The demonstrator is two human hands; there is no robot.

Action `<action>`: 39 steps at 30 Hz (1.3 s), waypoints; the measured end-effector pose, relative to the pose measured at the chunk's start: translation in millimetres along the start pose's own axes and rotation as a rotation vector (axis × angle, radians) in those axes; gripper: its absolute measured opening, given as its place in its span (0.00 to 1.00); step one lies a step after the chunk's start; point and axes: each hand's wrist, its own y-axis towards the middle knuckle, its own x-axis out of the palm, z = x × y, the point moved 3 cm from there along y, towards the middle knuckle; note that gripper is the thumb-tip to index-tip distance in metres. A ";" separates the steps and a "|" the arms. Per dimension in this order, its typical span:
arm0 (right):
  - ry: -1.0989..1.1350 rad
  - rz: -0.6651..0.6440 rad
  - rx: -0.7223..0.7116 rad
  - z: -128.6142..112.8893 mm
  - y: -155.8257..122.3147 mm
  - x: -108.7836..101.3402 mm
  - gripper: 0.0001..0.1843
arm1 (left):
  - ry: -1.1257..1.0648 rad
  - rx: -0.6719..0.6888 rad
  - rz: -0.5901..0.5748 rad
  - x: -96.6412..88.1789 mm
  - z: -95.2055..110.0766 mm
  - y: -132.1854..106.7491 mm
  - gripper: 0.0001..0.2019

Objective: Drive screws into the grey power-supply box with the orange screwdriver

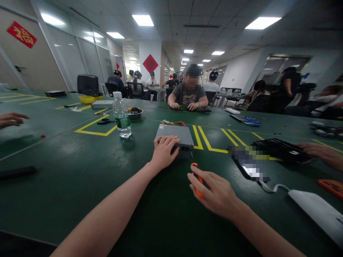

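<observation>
A grey metal computer power supply (178, 134) lies on the green table ahead of me, bundled wires (173, 123) at its far side. My left hand (164, 148) grips its near left part, fingers over the top and thumb along the front face. Part of that face is hidden by the hand. Just to the right and nearer, my right hand (214, 187) is closed around a screwdriver (198, 184) with an orange handle. Its thin shaft points up toward the power supply's front right corner; whether the tip touches cannot be made out.
A water bottle (122, 117) stands left of the power supply, a metal bowl (135, 113) behind it. To the right lie a phone (248, 166), a white power bank (316, 210) with a cable, and a black part (284, 150) near another person's hand (323, 153). A person (189, 94) sits opposite.
</observation>
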 end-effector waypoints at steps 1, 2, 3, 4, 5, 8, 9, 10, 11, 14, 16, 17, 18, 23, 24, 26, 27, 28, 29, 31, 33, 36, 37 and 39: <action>-0.033 0.037 -0.020 1.2 0.3 -1.8 0.14 | 0.005 0.001 -0.004 -0.2 0.1 0.1 0.11; -0.064 0.069 -0.031 2.6 0.5 -3.4 0.13 | 0.009 0.002 -0.010 -0.3 0.3 0.2 0.11; -0.089 0.094 -0.034 4.1 0.5 -4.5 0.11 | 0.012 0.002 -0.014 -0.5 0.4 0.2 0.11; -0.108 0.107 -0.032 5.6 0.2 -5.0 0.08 | 0.014 0.002 -0.018 -0.6 0.5 0.3 0.11; -0.121 0.111 -0.029 6.9 -0.3 -5.0 0.05 | 0.014 0.001 -0.018 -0.7 0.4 0.3 0.11; -0.115 0.098 -0.010 9.4 -2.2 -3.1 0.02 | 0.004 -0.005 -0.009 -0.7 0.2 0.3 0.11; -0.099 0.078 -0.006 9.4 -2.5 -1.9 0.02 | -0.001 -0.004 -0.008 -0.6 0.2 0.2 0.11; -0.079 0.055 -0.005 8.9 -2.5 -0.7 0.02 | -0.004 -0.003 -0.007 -0.5 0.2 0.2 0.11; -0.058 0.031 -0.001 8.0 -2.2 0.3 0.02 | -0.007 -0.001 -0.006 -0.4 0.3 0.2 0.11; -0.007 -0.027 0.036 3.4 -0.2 2.0 0.05 | -0.006 0.001 -0.004 -0.5 0.7 0.2 0.11; 0.018 -0.062 0.092 0.9 0.6 2.4 0.08 | -0.002 0.000 -0.006 -0.6 0.8 0.1 0.11; 0.025 -0.082 0.108 0.1 0.5 2.8 0.10 | 0.000 -0.001 -0.009 -0.6 0.8 0.1 0.11; 0.022 -0.092 0.114 -0.3 0.3 3.0 0.12 | 0.000 -0.002 -0.011 -0.7 0.8 0.1 0.11; -0.069 0.044 0.072 5.6 0.1 -0.5 0.11 | -0.004 -0.005 -0.021 -1.1 0.2 -0.1 0.11; -0.083 0.065 0.076 7.2 0.6 -1.1 0.09 | -0.004 -0.002 -0.020 -1.2 0.1 -0.1 0.11; -0.095 0.079 0.073 8.2 2.3 -1.6 0.07 | -0.003 0.001 -0.016 -1.0 0.0 -0.3 0.11; -0.089 0.087 0.062 7.3 3.3 -1.6 0.07 | -0.002 0.002 -0.012 -0.8 -0.1 -0.4 0.11; -0.072 0.101 0.043 5.5 4.3 -1.7 0.07 | 0.001 0.003 -0.008 -0.5 -0.2 -0.5 0.11; -0.044 0.119 0.020 3.2 5.1 -1.5 0.07 | 0.004 0.003 -0.005 -0.2 -0.3 -0.5 0.11; 0.018 0.141 -0.029 -1.6 6.2 0.8 0.08 | 0.011 0.005 -0.004 0.5 -0.6 -0.5 0.11; 0.050 0.112 -0.063 -4.8 6.0 6.3 0.08 | 0.013 0.008 -0.007 0.9 -0.9 -0.4 0.11; 0.044 0.048 -0.065 -4.4 3.4 16.1 0.08 | 0.012 0.007 -0.005 0.5 -1.1 -0.3 0.11; 0.042 0.035 -0.057 -3.4 2.2 18.5 0.08 | 0.012 0.008 -0.005 0.3 -1.1 -0.3 0.11; 0.044 0.023 -0.037 -1.2 0.1 21.3 0.09 | 0.014 0.009 -0.005 0.1 -1.0 -0.4 0.11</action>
